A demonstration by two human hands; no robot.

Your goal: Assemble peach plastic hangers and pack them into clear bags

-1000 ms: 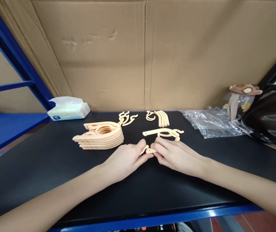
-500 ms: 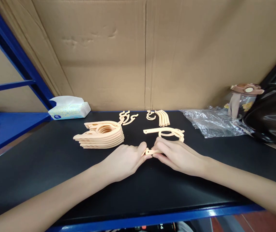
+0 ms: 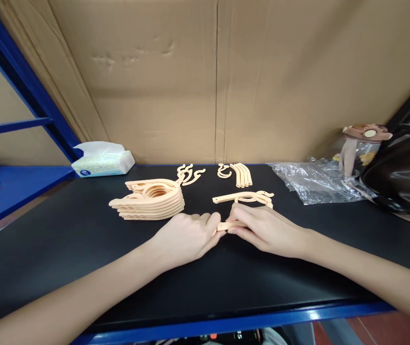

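Note:
Between my two hands is a beige plastic folding hanger [image 3: 222, 226], gripped at one end by both. My left hand [image 3: 190, 239] is closed on that end, the thumb pressing from above and the fingers curled below. My right hand [image 3: 262, 227] pinches the same hanger just to the right. Behind my right hand rise a long arm [image 3: 231, 196] and a curved ring part in the same beige; whether they join the gripped end is hidden by the fingers. To the left lies a neat stack of beige folded hangers [image 3: 154, 211].
At the back are loose beige hooks [image 3: 193, 175], another small hook group [image 3: 223, 171] and several curved hanger arms [image 3: 241, 175]. A tissue pack [image 3: 102, 163] stands at the left. Clear plastic wrapping [image 3: 316, 182], a drink bottle [image 3: 363, 148] and a black bag [image 3: 406, 177] occupy the right.
The gripped hanger end has turned slightly between my fingers, and the ring part behind now looks flatter. Both hands have shifted only a little.

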